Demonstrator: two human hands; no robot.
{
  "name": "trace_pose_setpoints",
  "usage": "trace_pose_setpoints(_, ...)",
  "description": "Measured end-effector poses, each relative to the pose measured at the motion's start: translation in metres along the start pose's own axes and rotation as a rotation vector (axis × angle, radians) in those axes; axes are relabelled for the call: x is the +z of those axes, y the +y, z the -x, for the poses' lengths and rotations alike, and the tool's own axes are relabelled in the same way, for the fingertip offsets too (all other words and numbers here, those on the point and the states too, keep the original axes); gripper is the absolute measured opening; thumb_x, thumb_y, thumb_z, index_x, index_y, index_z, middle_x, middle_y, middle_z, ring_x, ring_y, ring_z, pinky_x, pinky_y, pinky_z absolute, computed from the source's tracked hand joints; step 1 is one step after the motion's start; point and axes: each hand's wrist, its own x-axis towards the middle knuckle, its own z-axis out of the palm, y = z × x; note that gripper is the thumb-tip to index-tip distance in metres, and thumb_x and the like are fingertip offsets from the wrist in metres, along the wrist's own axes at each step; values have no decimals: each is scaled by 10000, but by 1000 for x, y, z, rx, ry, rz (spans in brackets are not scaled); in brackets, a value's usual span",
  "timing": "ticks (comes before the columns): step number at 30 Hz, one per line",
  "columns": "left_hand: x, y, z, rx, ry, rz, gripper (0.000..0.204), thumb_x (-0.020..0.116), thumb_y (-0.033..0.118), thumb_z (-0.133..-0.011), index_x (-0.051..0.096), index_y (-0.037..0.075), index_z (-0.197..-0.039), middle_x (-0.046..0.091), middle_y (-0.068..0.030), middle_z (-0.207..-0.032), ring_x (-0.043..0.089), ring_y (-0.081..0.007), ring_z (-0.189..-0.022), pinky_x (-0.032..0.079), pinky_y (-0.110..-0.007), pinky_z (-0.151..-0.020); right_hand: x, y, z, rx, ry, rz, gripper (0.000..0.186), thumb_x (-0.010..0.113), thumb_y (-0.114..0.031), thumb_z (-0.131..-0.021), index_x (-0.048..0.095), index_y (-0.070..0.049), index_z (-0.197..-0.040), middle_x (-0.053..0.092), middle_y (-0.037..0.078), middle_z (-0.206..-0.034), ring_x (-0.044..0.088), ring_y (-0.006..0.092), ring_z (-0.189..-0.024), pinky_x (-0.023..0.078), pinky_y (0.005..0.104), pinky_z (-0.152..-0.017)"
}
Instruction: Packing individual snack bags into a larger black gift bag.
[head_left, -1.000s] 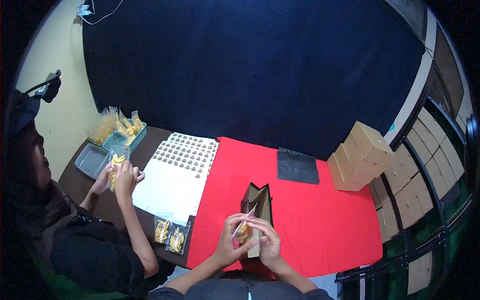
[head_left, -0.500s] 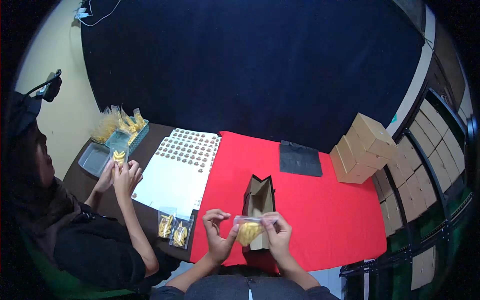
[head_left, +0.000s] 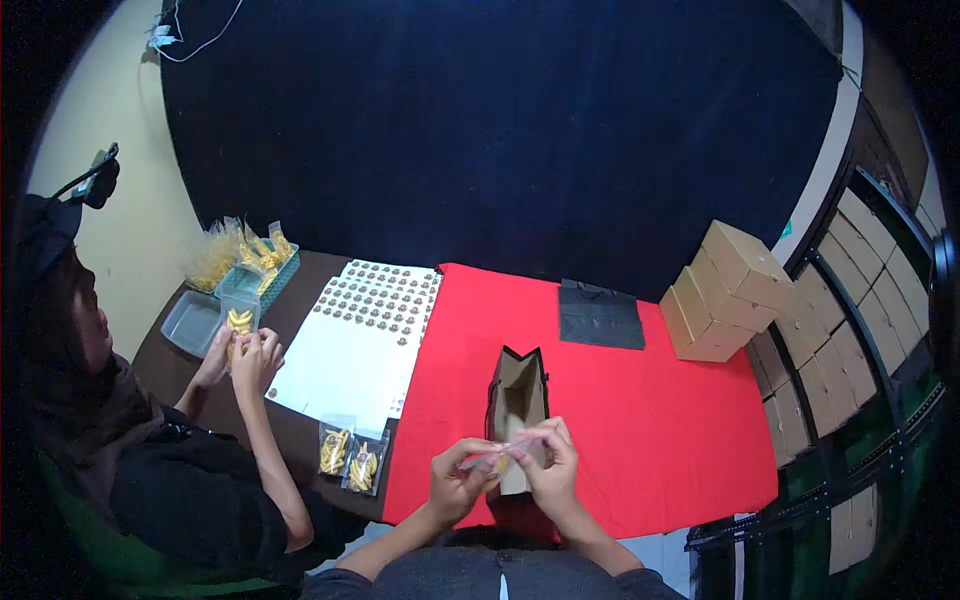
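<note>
Two-handed pinch on clear yellow-filled pouch [head_left: 495, 468], six o'clock in head view, left hand [head_left: 456, 486] at its nine o'clock, right hand [head_left: 551, 470] at its three, both closed on it, open paper bag [head_left: 521, 402] toward twelve o'clock on red cloth [head_left: 650, 430].

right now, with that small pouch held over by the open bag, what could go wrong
The small pouch is pinched between the left hand and right hand; a loose grip might drop it. The open bag is close by, so a knock could shift it. The co-worker's forearm might nudge the two filled pouches.
</note>
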Motion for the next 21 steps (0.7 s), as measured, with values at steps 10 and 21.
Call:
trace_pose_setpoints(10,-1,-14,-3,-129,-20,309,316,449,248,-956,551,-24,-1080,608,-75,-959,553,-117,-888,455,-267,-790,-16,-4,-6,94,-55,-150,82,623,-51,-821,666,18,-825,566,74,-798,527,140,-739,410,249,-654)
trace_pose_setpoints(21,15,-44,1,-314,-110,64,380,523,295,-913,464,-12,-1130,587,-129,-941,554,-130,-921,442,-297,-806,-5,24,-6,234,210,-438,212,551,-180,-913,538,-14,-1045,587,47,-918,542,106,-828,436,246,-764)
